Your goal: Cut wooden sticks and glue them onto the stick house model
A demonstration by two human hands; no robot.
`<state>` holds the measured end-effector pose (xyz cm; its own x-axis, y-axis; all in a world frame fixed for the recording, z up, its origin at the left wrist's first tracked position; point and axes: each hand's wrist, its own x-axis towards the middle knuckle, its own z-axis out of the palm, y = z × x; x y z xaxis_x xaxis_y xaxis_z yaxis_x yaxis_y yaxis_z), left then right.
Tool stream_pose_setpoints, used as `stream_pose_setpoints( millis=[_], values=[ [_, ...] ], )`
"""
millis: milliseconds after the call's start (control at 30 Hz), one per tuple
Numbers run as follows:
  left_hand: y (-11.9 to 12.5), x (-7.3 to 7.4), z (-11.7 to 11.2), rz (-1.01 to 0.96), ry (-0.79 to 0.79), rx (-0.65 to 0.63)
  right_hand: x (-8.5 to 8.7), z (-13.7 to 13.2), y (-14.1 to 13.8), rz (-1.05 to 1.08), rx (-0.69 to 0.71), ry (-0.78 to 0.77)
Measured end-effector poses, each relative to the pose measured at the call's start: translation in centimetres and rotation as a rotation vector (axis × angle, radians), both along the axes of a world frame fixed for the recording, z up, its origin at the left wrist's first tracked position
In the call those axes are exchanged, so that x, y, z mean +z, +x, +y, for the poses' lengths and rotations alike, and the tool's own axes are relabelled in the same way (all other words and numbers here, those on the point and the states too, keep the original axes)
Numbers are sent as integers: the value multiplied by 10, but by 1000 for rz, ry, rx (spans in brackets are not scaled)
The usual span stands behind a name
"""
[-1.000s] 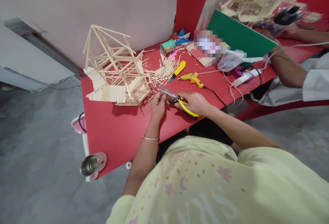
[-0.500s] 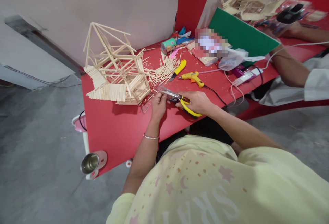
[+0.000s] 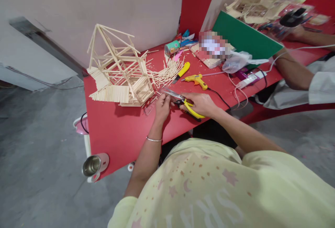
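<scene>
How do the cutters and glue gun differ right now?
The cutters are in the right hand; the glue gun lies on the table, untouched. The cutters have a long silver front; the glue gun ends in a short nozzle. The glue gun trails a black cord; the cutters show none. Both have yellow on them.

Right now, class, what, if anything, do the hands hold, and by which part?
The right hand grips the yellow-handled shears by the handles. The left hand is beside the blades; whether it holds anything is unclear.
</scene>
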<state>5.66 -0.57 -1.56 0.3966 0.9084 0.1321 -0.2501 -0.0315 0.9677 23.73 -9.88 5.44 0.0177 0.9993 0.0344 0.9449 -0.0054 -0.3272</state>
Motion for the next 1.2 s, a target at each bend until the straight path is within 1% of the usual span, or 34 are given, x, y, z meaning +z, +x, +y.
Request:
stream_pose_setpoints(
  millis=[133, 233, 467, 600, 767, 867, 1000, 1200],
  values=[
    [0, -2, 0, 13, 46, 8, -1, -1, -1, -62, -10, 5],
    [1, -2, 0, 7, 51, 36, -1, -1, -2, -94, -6, 5],
    [-1, -1, 0, 35, 65, 60, 2, -2, -3, -45, 1, 17],
    [-1, -2, 1, 13, 98, 31, 1, -2, -3, -49, -13, 4],
    [0, -4, 1, 50, 53, 35, 0, -2, 1, -53, 38, 18],
    [-1, -6, 1, 86, 89, 24, 0, -2, 4, -82, 36, 32],
    [-3, -6, 3, 90, 130, -12, 1, -3, 8, -51, 68, 11],
    [-5, -1, 1, 84, 66, -51, 2, -7, 11, 9, 87, -18]
  ],
)
